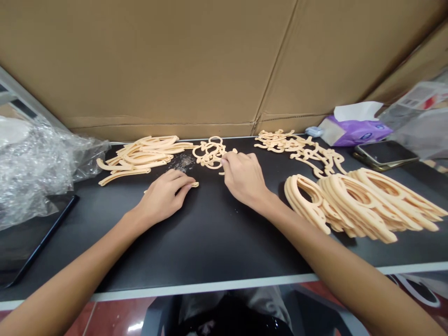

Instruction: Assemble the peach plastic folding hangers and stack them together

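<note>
My left hand (164,195) is closed around a beige curved strip (195,185); one end pokes out past the thumb and fingertip, and the hand covers most of the rest. At the right edge of a small pile of beige ring-shaped pieces (212,151), my right hand (245,178) has its fingers pinched together. Bits of beige show on both sides of those fingers, but what they grip is hidden. Left of the rings lies a heap of long beige curved strips (140,158), behind my left hand. Grey crumbs (182,163) are scattered between the two piles.
Small beige hooked pieces (308,151) lie at the back right, with stacked beige oval-holed frames (364,200) before them. A purple tissue pack (353,130) and a phone (385,153) are beyond. Bubble wrap (38,163) covers the left side; cardboard (157,60) walls the back.
</note>
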A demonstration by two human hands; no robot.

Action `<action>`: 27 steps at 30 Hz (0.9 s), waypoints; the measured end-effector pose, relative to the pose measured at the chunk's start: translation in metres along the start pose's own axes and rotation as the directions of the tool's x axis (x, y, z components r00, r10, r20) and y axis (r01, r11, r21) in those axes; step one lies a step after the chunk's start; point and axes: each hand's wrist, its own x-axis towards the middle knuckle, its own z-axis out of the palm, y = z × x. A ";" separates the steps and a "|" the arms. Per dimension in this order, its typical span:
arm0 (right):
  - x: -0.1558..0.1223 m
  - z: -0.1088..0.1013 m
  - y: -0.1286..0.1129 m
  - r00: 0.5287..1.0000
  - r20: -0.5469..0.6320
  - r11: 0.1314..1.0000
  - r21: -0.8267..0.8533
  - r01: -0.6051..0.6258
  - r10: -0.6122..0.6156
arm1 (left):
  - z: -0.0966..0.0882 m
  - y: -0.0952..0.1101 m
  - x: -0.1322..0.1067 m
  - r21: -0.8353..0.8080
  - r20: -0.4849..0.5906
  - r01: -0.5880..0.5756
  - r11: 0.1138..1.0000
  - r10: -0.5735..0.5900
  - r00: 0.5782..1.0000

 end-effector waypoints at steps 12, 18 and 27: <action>0.001 0.000 -0.004 0.998 -0.023 0.942 0.330 0.058 -0.054 | -0.001 0.003 0.001 -0.039 -0.071 -0.104 0.994 0.101 0.992; -0.001 0.001 -0.009 0.983 -0.104 0.876 0.447 0.181 -0.150 | -0.003 0.006 0.003 -0.037 -0.153 -0.047 0.998 0.041 0.987; -0.006 0.003 -0.017 0.972 -0.224 0.792 0.579 0.191 -0.070 | -0.013 0.000 0.007 -0.052 -0.223 0.014 0.999 -0.025 0.975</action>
